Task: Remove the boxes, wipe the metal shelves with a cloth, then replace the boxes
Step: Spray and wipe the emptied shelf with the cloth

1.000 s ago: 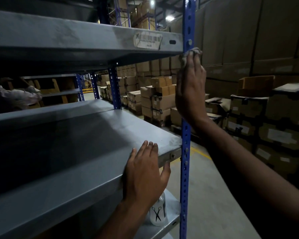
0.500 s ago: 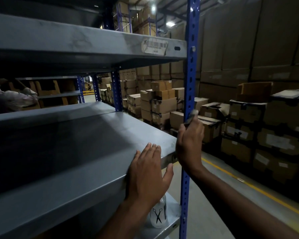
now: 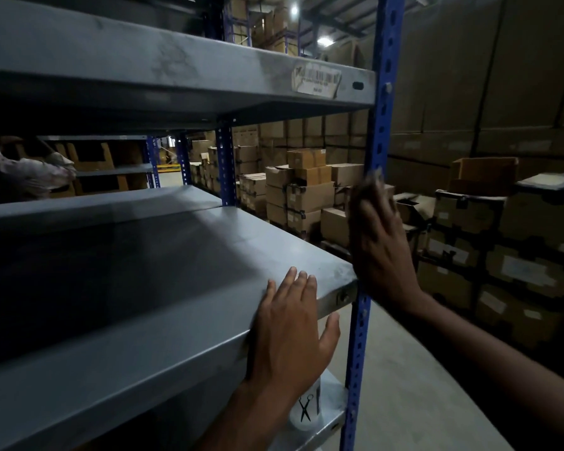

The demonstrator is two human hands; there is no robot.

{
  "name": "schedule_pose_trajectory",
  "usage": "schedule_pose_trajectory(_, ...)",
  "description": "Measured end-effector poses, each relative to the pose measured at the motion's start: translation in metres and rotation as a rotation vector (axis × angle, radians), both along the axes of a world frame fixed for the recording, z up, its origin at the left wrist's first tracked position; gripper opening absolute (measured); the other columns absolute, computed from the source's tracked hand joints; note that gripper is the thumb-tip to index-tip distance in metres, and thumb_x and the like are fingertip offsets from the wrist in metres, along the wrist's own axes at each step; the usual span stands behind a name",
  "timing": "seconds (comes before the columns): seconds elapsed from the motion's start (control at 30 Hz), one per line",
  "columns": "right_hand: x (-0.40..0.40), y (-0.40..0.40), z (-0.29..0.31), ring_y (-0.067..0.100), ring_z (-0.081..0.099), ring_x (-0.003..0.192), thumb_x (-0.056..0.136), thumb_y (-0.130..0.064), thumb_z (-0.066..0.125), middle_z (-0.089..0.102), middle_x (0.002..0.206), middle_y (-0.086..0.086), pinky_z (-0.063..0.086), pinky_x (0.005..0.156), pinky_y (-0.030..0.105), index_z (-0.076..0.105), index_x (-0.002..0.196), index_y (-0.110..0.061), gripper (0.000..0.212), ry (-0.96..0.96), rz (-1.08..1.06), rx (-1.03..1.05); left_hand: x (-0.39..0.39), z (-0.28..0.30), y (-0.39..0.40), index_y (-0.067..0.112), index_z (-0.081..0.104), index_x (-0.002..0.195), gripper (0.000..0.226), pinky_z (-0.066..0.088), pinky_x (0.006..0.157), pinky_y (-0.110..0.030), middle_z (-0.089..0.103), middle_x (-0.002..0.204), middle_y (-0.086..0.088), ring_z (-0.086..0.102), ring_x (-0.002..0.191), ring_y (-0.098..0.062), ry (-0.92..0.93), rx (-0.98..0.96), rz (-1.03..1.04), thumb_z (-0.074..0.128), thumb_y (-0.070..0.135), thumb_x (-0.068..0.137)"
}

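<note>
The middle grey metal shelf (image 3: 176, 271) is bare, and so is the upper shelf (image 3: 144, 63) with its worn label. My left hand (image 3: 290, 330) rests flat on the middle shelf's front edge, fingers straight on top and thumb below the lip. My right hand (image 3: 378, 242), blurred, presses a cloth (image 3: 375, 177) against the blue perforated upright (image 3: 383, 109) just above the middle shelf's corner. Only a scrap of cloth shows past the fingertips.
A white bottle with a scissors mark (image 3: 306, 408) stands on the lower shelf (image 3: 329, 428) under my left hand. Cardboard boxes are stacked on the floor beyond the rack (image 3: 306, 190) and at the right (image 3: 518, 255). Concrete floor runs between them.
My right hand slid the cloth down the blue upright from the upper shelf's level to the middle shelf, then back up a little. My left hand stayed on the shelf edge.
</note>
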State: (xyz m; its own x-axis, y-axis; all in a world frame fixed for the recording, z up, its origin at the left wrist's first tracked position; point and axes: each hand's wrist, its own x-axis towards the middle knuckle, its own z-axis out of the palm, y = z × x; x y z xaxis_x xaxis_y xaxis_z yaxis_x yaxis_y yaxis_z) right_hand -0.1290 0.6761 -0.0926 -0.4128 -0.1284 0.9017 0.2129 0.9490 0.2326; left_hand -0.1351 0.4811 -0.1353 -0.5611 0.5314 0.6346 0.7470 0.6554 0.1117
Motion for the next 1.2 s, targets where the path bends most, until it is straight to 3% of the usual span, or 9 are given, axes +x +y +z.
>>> schedule_pose_trajectory(0.2,0.033,0.010,-0.026,0.039,0.032,0.135,0.069,-0.006,0.078,0.058,0.130,0.023,0.050,0.083,0.050,0.063,0.123,-0.003,0.056,-0.429,-0.227,0.354,0.001,0.001,0.000,0.011,0.061,0.130,0.067,0.041,0.108,-0.043,0.061,0.133,-0.005,0.053,0.129,-0.020,0.019,-0.030,0.013,0.036,0.054,0.086)
schedule_pose_trajectory(0.43,0.025,-0.012,0.105,0.025,0.040,0.113,0.092,-0.016,0.053,0.052,0.119,0.012,0.037,0.077,0.034,0.056,0.115,-0.009,0.024,-0.185,-0.472,0.444,0.004,0.003,-0.005,0.013,0.052,0.138,0.071,0.030,0.116,-0.040,0.052,0.144,-0.004,0.042,0.138,-0.018,-0.002,-0.037,-0.032,0.029,0.055,0.087)
schedule_pose_trajectory(0.6,0.032,-0.024,0.058,0.030,0.040,0.097,0.086,0.008,0.004,0.031,0.092,0.024,0.045,0.083,0.033,0.027,0.111,0.004,0.034,-0.501,-0.576,0.585,0.002,0.003,-0.009,0.012,0.057,0.133,0.067,0.036,0.113,-0.041,0.057,0.138,-0.004,0.047,0.134,-0.019,-0.010,0.002,-0.050,0.033,0.053,0.086)
schedule_pose_trajectory(0.7,0.038,-0.032,0.017,0.025,0.043,0.101,0.101,-0.022,0.042,0.050,0.109,0.016,0.043,0.069,0.029,0.041,0.126,-0.002,0.032,-0.740,-0.496,0.379,0.005,0.007,-0.011,0.011,0.053,0.137,0.060,0.032,0.115,-0.039,0.054,0.142,-0.005,0.044,0.137,-0.019,-0.042,0.016,-0.080,0.043,0.047,0.090)
schedule_pose_trajectory(0.77,0.038,-0.042,0.013,0.019,0.046,0.107,0.101,-0.033,0.044,0.058,0.112,0.005,0.045,0.066,0.026,0.053,0.120,-0.014,0.028,-0.711,-0.301,0.120,0.007,0.012,-0.012,0.014,0.041,0.146,0.058,0.022,0.119,-0.034,0.042,0.152,-0.003,0.031,0.144,-0.016,-0.126,0.033,-0.112,0.042,0.044,0.096)
schedule_pose_trajectory(0.87,0.047,-0.068,0.032,0.013,0.060,0.087,0.104,-0.035,0.038,0.060,0.086,-0.007,0.051,0.064,0.026,0.056,0.094,-0.024,0.023,-0.570,0.145,-0.625,0.010,0.025,-0.015,0.022,0.037,0.149,0.054,0.028,0.115,-0.029,0.040,0.152,0.004,0.035,0.140,-0.011,-0.283,0.242,-0.153,0.044,0.042,0.099)
schedule_pose_trajectory(1.0,0.064,-0.096,0.044,0.020,0.065,0.072,0.104,-0.038,0.036,0.067,0.089,0.010,0.053,0.057,0.029,0.061,0.104,-0.012,0.036,-0.523,0.674,-1.704,0.001,0.041,-0.025,0.031,0.058,0.129,0.048,0.052,0.098,-0.037,0.065,0.125,0.005,0.062,0.112,-0.011,-0.778,0.682,-0.377,0.058,0.057,0.088)
schedule_pose_trajectory(1.07,0.069,-0.103,0.038,0.019,0.063,0.069,0.102,-0.048,0.038,0.068,0.087,0.013,0.048,0.055,0.025,0.064,0.101,-0.005,0.050,-0.582,0.831,-1.964,-0.009,0.042,-0.032,0.026,0.067,0.110,0.042,0.056,0.089,-0.043,0.072,0.109,-0.001,0.069,0.101,-0.018,-0.986,0.755,-0.470,0.070,0.055,0.080)
schedule_pose_trajectory(1.2,0.069,-0.108,0.029,0.020,0.067,0.083,0.090,-0.062,0.051,0.072,0.097,0.015,0.053,0.069,0.026,0.065,0.109,-0.005,0.061,-0.598,0.973,-2.097,-0.017,0.046,-0.040,0.009,0.069,0.095,0.014,0.058,0.067,-0.032,0.074,0.094,-0.013,0.072,0.086,-0.024,-1.006,0.803,-0.411,0.074,0.016,0.084)
